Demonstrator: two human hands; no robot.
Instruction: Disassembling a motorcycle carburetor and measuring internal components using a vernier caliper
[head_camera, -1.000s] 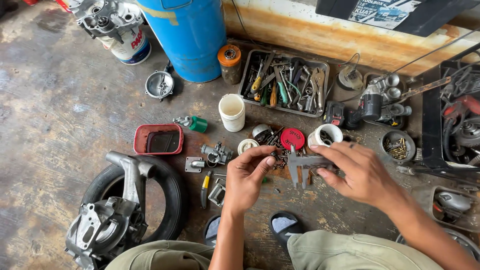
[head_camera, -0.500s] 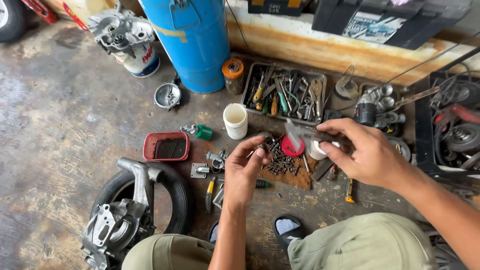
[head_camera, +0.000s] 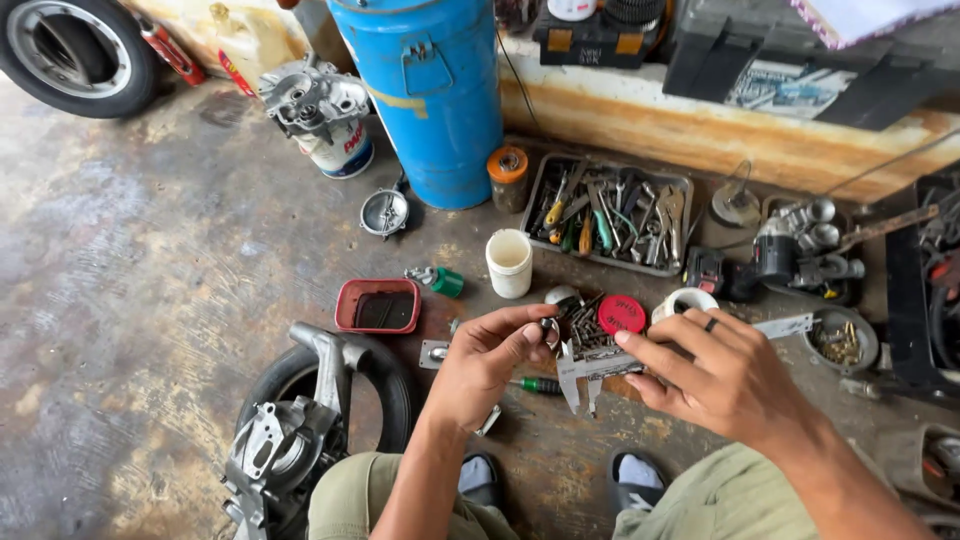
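Note:
My left hand (head_camera: 487, 362) pinches a small metal ring (head_camera: 551, 331) between thumb and fingertips. My right hand (head_camera: 722, 380) grips a steel vernier caliper (head_camera: 640, 358), whose jaws point down next to the ring and whose beam runs right past my fingers. Both hands hover above a brown board (head_camera: 615, 372) strewn with several small bolts (head_camera: 590, 330) and a red round lid (head_camera: 622, 314). A green-handled screwdriver (head_camera: 535, 385) lies just under my left hand.
Around the board stand a white cup (head_camera: 509, 263), a red tray (head_camera: 378, 305), a metal tray of hand tools (head_camera: 615, 213), a blue drum (head_camera: 432, 92) and a small bowl of screws (head_camera: 840, 342). A wheel with an engine casing (head_camera: 300, 430) lies at my left knee.
The caliper has dropped from near the red lid to a level position in front of me, its jaws now beside the ring. My view has tilted down and closer.

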